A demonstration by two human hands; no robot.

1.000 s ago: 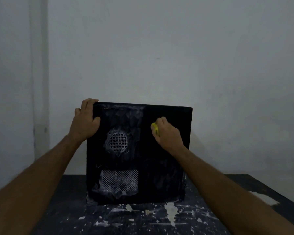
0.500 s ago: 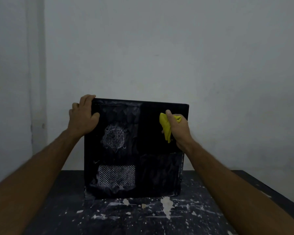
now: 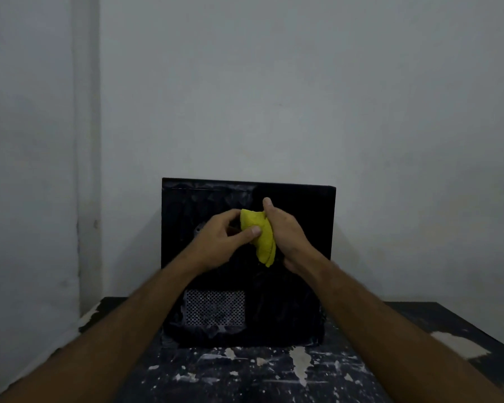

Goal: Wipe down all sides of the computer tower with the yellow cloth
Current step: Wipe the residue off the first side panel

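A bare, dim work room, more like a workshop or back room than a home or office.

The wall (image 3: 274, 82) is plain, unpainted-looking grey with no decoration, and it meets a second wall at a corner on the left, where a vertical strip (image 3: 86, 141) runs down. The table (image 3: 245, 373) is dark, its top spattered with pale paint and chipped at the edges, as a surface used for rough jobs would be. A black computer tower (image 3: 303, 213) stands on it, its side smeared with pale dust, with a perforated metal vent (image 3: 215, 308) low down. The light is weak and flat.
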